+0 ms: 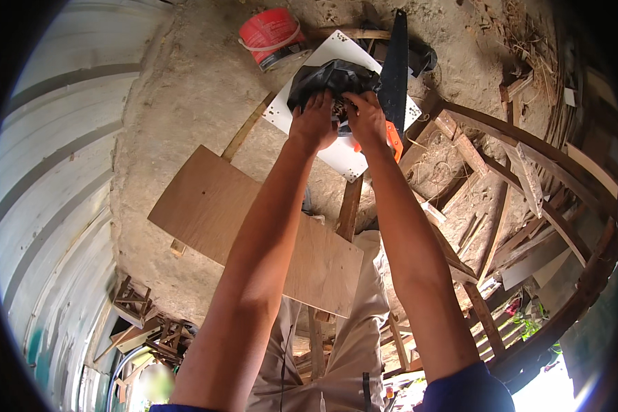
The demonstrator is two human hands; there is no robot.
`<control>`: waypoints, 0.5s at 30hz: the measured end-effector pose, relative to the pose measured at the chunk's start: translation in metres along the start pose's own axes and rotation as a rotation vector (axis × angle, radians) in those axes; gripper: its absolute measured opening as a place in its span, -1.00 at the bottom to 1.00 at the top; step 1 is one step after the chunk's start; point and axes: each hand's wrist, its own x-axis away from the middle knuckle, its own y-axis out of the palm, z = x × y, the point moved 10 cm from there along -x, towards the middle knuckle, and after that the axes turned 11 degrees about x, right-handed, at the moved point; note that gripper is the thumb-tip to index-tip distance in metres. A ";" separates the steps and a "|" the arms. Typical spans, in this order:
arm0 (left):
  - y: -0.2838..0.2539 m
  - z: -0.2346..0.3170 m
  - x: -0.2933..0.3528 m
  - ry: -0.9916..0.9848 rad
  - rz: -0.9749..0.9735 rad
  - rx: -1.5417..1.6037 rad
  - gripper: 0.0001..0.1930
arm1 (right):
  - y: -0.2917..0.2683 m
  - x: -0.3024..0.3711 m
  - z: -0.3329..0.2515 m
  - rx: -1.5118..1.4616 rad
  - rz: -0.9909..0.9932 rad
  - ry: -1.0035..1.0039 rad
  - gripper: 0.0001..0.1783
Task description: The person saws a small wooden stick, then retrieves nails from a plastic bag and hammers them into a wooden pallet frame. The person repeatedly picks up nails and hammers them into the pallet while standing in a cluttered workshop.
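Note:
A black plastic bag [331,74] lies bunched on a white board [340,48] with clusters of small holes near its corners. Both my arms stretch out to the bag. My left hand [315,122] grips its near left edge, fingers closed on the plastic. On the other side of the opening, my right hand [367,115] has its fingers curled on the bag's rim. Between them shows a heap of small dark pieces [338,108], too small to name surely. Just right of my right hand lies a handsaw [394,75] with a black blade and orange handle, partly over the board.
A red bucket [270,34] with a pale handle stands at the far left of the board. Nearer me, a brown plywood panel [206,199] rests on wooden strips. Wooden frames and scrap wood [522,178] crowd the right side. Corrugated metal sheeting [62,158] walls the left.

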 end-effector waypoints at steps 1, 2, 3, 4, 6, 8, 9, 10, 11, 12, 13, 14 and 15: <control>0.001 -0.002 -0.001 -0.003 -0.003 0.027 -0.28 | 0.001 0.002 0.000 0.023 -0.007 -0.023 -0.75; 0.001 -0.006 -0.003 -0.016 -0.004 0.050 -0.26 | 0.002 0.002 0.001 0.048 -0.017 -0.029 -0.74; -0.002 -0.006 -0.003 0.015 0.019 0.068 -0.26 | 0.001 0.003 0.000 0.064 -0.005 -0.050 -0.74; -0.005 -0.007 -0.002 0.037 0.038 0.083 -0.27 | 0.000 0.002 0.001 0.059 0.007 -0.054 -0.75; -0.012 -0.007 0.000 0.080 0.077 0.142 -0.31 | -0.002 0.000 0.000 0.041 0.048 -0.069 -0.77; -0.021 -0.006 0.005 0.111 0.108 0.231 -0.38 | -0.008 -0.001 0.002 -0.048 0.104 -0.047 -0.78; -0.027 -0.005 0.009 0.122 0.140 0.285 -0.42 | -0.008 -0.001 0.007 -0.075 0.091 0.016 -0.78; -0.032 -0.004 0.013 0.124 0.170 0.340 -0.46 | -0.013 0.000 0.007 -0.137 0.125 0.034 -0.79; -0.039 -0.001 0.017 0.129 0.200 0.392 -0.50 | -0.018 0.002 0.011 -0.184 0.139 0.095 -0.79; -0.044 -0.001 0.021 0.087 0.234 0.444 -0.60 | -0.022 0.005 0.018 -0.216 0.133 0.191 -0.79; -0.051 0.004 0.027 0.107 0.256 0.517 -0.63 | -0.026 0.009 0.019 -0.306 0.119 0.241 -0.78; -0.057 0.010 0.035 0.119 0.271 0.593 -0.66 | -0.029 0.014 0.021 -0.381 0.086 0.324 -0.77; -0.061 0.014 0.040 0.095 0.259 0.665 -0.69 | -0.032 0.019 0.026 -0.437 0.044 0.440 -0.76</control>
